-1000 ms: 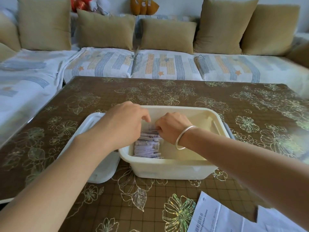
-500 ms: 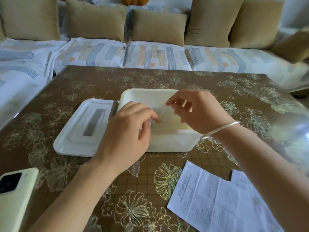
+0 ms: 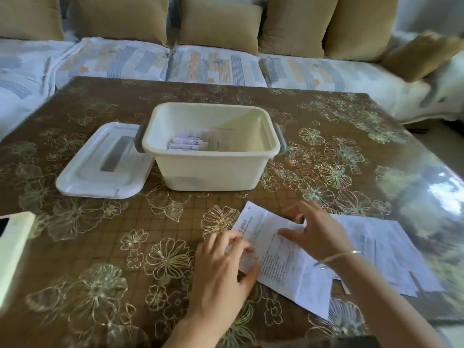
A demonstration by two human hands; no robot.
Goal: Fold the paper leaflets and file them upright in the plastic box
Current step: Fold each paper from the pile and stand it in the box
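A cream plastic box (image 3: 213, 169) stands in the middle of the table, with several folded leaflets (image 3: 187, 143) upright inside it at the left. An unfolded printed leaflet (image 3: 283, 259) lies flat on the table in front of the box. My left hand (image 3: 221, 270) is at the leaflet's left edge, its curled fingertips on the paper. My right hand (image 3: 313, 229) hovers over the leaflet's upper right part with spread fingers. More unfolded leaflets (image 3: 384, 249) lie to the right, partly under my right wrist.
The box's white lid (image 3: 105, 164) lies flat to the left of the box. A pale green phone (image 3: 12, 249) sits at the table's left edge. A sofa with tan cushions (image 3: 221, 23) runs behind the table.
Both hands left the box and came down to the unfolded leaflet near the front edge. The view tilted down and back, so the box now looks farther away.
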